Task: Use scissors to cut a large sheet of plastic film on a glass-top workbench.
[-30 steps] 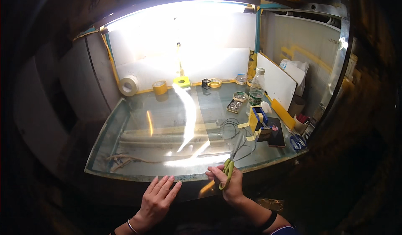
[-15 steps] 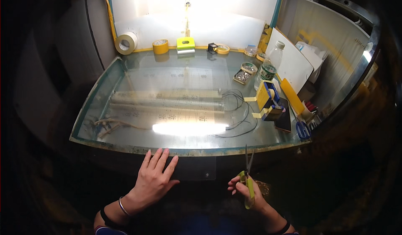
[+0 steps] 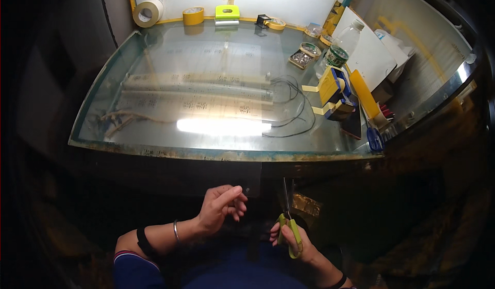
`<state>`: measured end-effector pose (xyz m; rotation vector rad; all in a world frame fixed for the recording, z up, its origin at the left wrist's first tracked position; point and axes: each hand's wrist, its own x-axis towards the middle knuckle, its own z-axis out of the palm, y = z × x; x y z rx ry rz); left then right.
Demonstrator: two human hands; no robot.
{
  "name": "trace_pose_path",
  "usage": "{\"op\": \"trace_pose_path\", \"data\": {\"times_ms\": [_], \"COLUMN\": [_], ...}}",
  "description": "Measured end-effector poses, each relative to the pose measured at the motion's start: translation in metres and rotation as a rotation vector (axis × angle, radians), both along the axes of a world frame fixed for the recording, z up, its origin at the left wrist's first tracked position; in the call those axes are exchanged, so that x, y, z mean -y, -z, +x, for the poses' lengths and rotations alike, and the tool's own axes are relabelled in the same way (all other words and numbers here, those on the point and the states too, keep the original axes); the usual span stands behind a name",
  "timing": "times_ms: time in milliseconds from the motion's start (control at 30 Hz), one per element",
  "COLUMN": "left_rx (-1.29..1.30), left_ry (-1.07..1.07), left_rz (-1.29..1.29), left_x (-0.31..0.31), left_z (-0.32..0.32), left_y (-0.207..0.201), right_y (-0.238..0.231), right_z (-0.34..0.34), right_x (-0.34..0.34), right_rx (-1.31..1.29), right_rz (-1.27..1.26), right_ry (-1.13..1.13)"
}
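Observation:
My right hand point(image 3: 301, 243) grips scissors point(image 3: 290, 232) with yellow-green handles. Their blades point away from me, slightly apart, just short of the glass table's near edge. Left of them, my left hand point(image 3: 220, 207) hovers with loosely bent fingers and the thumb uppermost. Nothing shows in it, though its palm is partly hidden. A dark flat panel point(image 3: 216, 178) lies beyond that hand, below the table edge. The glass table point(image 3: 211, 142) stretches out in front, with light tubes and dark cables visible through its top.
Along the back stand a white tape roll point(image 3: 148, 13), a yellow tape roll point(image 3: 193, 16) and a lime-green hole punch point(image 3: 227, 12). To the right are a plastic bottle point(image 3: 345, 44), a tape dispenser point(image 3: 334, 88), a box of small metal pieces point(image 3: 301, 58) and blue-handled scissors point(image 3: 375, 140).
My left hand has left the table's near edge, drawing back toward me and curling its fingers. The scissors remain in my right hand, a little further left. The view has shifted downward.

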<state>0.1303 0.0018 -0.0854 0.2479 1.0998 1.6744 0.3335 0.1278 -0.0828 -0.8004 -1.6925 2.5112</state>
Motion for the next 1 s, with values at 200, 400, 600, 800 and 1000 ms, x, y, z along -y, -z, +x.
{"op": "trace_pose_path", "data": {"times_ms": [200, 400, 600, 800, 1000], "left_rx": [-0.042, 0.007, -0.018, -0.012, -0.018], "left_ry": [0.024, 0.056, 0.07, 0.074, 0.075], "left_rz": [0.039, 0.035, 0.016, 0.019, 0.025], "left_x": [-0.025, -0.034, -0.04, -0.04, -0.04], "left_z": [0.004, 0.007, 0.009, 0.01, 0.01], "left_y": [-0.021, -0.021, -0.022, -0.023, -0.022], "right_y": [-0.003, -0.015, -0.021, -0.021, -0.021], "right_z": [-0.012, -0.019, -0.021, -0.023, -0.024], "right_x": [0.011, 0.013, 0.008, 0.011, 0.011], "right_rx": [0.032, 0.082, 0.105, 0.081, 0.093], "right_rz": [-0.027, -0.026, 0.016, 0.037, 0.052], "right_ry": [-0.093, -0.048, -0.039, -0.023, -0.009]}}
